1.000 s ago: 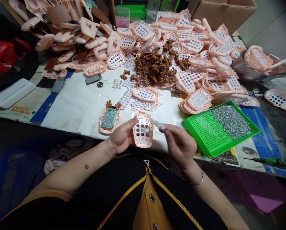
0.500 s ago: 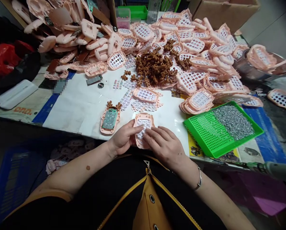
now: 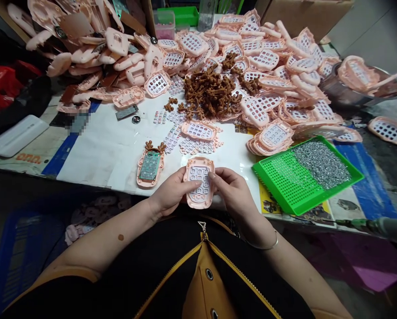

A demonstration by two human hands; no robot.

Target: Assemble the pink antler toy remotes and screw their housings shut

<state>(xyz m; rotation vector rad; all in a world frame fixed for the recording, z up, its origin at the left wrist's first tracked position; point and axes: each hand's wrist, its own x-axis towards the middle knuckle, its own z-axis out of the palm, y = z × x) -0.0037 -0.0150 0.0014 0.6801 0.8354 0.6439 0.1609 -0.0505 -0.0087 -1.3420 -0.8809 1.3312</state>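
Both hands hold one pink shell (image 3: 198,182) at the near edge of the counter (image 3: 105,146), in front of the person's body. The shell's inner side faces up, with a pale button pad seated in its holes. Left hand (image 3: 170,195) is curled round the shell's left edge, thumb lying across the face. Right hand (image 3: 234,192) is curled on the right edge, thumb tip at the upper right corner, fingers bent under; a bracelet (image 3: 264,244) sits on that wrist.

Just left of the held shell, another shell with a circuit board (image 3: 149,166) lies flat on the counter, brown antlers at its top. Beyond the hands lie loose button pads (image 3: 200,146) and one more shell (image 3: 198,130) on top of them. Further back is a heap of brown antlers (image 3: 210,91), ringed by big piles of pink shells (image 3: 274,66).

Right of the hands stands a green tray (image 3: 278,177), apart from them, with a mass of small screws (image 3: 320,161) in its far half. A green-handled power screwdriver (image 3: 378,226) lies at the near right. A metal bowl (image 3: 381,93) at far right holds more pink parts.
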